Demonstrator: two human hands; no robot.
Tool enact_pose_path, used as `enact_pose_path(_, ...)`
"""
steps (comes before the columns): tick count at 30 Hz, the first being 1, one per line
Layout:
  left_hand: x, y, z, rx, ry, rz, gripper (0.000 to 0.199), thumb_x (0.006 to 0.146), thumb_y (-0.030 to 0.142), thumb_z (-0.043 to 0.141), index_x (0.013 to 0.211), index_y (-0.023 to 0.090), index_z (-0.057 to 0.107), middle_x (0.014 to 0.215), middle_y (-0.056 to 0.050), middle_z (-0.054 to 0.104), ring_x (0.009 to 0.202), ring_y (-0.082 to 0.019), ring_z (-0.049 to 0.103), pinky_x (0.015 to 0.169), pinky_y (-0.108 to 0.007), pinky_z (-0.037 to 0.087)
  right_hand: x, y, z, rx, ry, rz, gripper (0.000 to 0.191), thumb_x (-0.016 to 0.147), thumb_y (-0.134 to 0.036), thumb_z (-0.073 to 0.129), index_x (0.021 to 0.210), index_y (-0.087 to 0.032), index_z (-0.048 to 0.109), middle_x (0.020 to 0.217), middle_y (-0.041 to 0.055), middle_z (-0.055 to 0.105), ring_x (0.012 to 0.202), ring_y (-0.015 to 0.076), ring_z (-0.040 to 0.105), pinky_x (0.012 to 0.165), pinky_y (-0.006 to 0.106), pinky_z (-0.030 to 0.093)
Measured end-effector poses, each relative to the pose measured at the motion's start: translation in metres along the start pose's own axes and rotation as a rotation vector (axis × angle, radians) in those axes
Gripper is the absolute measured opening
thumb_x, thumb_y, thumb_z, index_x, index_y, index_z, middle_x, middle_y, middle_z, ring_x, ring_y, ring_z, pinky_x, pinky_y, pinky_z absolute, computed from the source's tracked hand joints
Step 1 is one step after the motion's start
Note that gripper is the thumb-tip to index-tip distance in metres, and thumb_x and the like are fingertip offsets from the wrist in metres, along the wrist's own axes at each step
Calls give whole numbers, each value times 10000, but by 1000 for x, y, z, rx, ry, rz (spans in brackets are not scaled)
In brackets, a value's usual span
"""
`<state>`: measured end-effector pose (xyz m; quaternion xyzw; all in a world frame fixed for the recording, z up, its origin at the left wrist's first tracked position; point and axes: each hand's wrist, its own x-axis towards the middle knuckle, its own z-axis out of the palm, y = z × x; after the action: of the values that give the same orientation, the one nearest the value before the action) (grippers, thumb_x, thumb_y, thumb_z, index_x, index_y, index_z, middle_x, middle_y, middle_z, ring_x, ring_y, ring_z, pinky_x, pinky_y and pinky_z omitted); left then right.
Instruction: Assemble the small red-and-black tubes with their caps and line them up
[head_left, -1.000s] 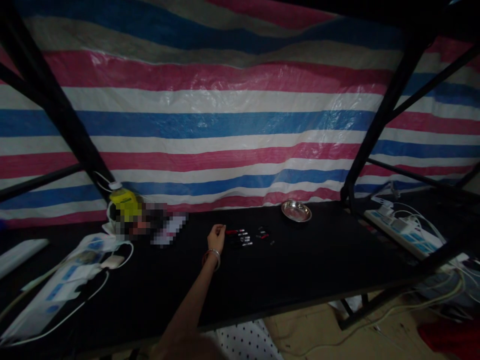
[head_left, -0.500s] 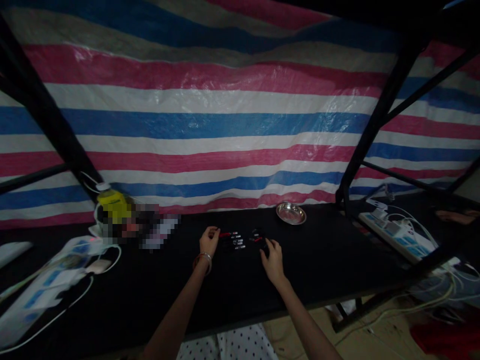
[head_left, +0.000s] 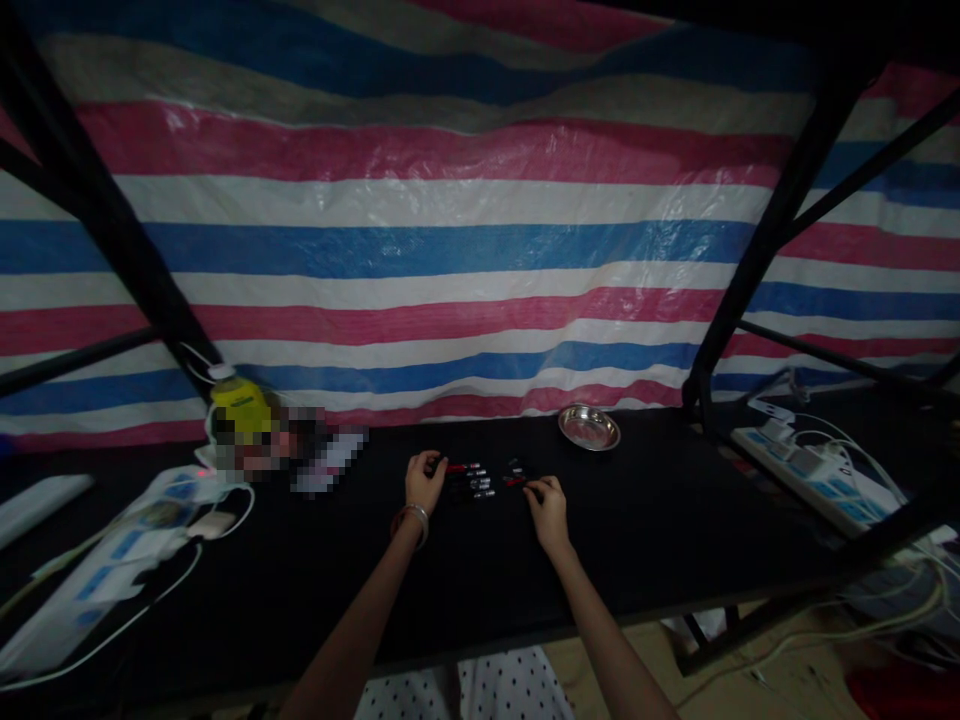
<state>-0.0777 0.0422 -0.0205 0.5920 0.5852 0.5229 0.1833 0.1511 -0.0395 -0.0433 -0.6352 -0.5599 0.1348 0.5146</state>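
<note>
My left hand, a bracelet at its wrist, is closed with thumb and fingertips at the left end of a slim red stick with a silver tip. Just below that stick, several slim dark sticks with silver ends lie side by side on the black tabletop. To their right are a small red piece and a small dark piece with a shiny part. My right hand has its fingertips pinched together beside the red piece. Whatever they grip is too small and dark to name.
A round metal dish stands at the back, right of my hands. On the left are a power strip with cables, a yellow bottle and a blurred-out patch. Another power strip lies beyond the right frame post.
My right hand's fingers have drawn closer together, and more of the small red piece shows beside them. My left hand stays at the red stick. The whole view has shifted slightly.
</note>
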Motion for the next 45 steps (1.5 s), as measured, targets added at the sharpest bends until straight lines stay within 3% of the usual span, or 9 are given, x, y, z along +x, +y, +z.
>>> enact_pose_path(6,-17,23,-6,159,-2,262,232,769,349,531,935,190,570,944,-69,504,927,-232,520,845,-405,447,-2,-4,-2,43,2,-49,174,786,-171,496,773,-172,669,811,75,571,742,201,583,710,313,477)
enact_pose_path(10,-45,47,2,157,-114,370,193,787,272,516,960,195,556,988,-76,493,964,-221,506,863,-395,434,-5,-5,-2,32,1,-77,180,804,-186,477,756,-169,650,795,76,568,722,198,577,690,312,468)
enact_pose_path(12,-62,57,10,92,-239,407,150,798,206,478,928,200,553,966,-61,501,934,-192,521,851,-359,440,-6,-6,-3,37,-19,-106,176,810,-204,474,758,-171,639,784,72,570,718,195,571,686,309,464)
enact_pose_path(15,-86,66,23,39,-406,333,180,747,89,458,872,192,535,906,-41,505,812,-153,536,764,-308,464,-8,-8,-5,44,-77,-143,168,811,-217,470,756,-175,623,759,62,570,706,188,560,676,302,462)
enact_pose_path(19,-104,69,35,18,-518,220,230,659,53,544,850,181,535,854,-21,517,767,-149,513,721,-298,456,-12,-10,-7,72,-168,-176,152,808,-229,475,761,-182,612,752,49,573,700,178,558,649,285,460)
enact_pose_path(28,-108,71,43,-72,-461,121,149,657,81,565,760,177,613,763,-5,556,679,-134,503,659,-270,436,-23,-18,-12,199,-201,-148,181,812,-306,493,787,-175,615,770,52,618,720,181,584,673,285,465)
enact_pose_path(32,-109,69,41,-137,-431,66,158,666,135,588,791,204,655,721,0,622,665,-143,540,659,-272,449,-25,-21,-14,312,-236,-85,208,804,-362,518,830,-174,603,755,42,633,694,176,594,647,274,467)
enact_pose_path(39,-110,69,41,-287,-477,-24,141,709,233,596,816,193,680,769,-30,700,704,-163,632,685,-281,491,-24,-23,-13,484,-214,80,280,729,-434,613,801,-164,601,720,36,623,646,171,590,597,269,467)
enact_pose_path(45,-107,68,39,-294,-350,-29,171,727,286,588,812,184,695,818,-64,687,737,-177,629,694,-310,504,-21,-19,-13,626,-144,213,377,657,-496,662,815,-158,608,697,34,610,607,175,604,505,255,464)
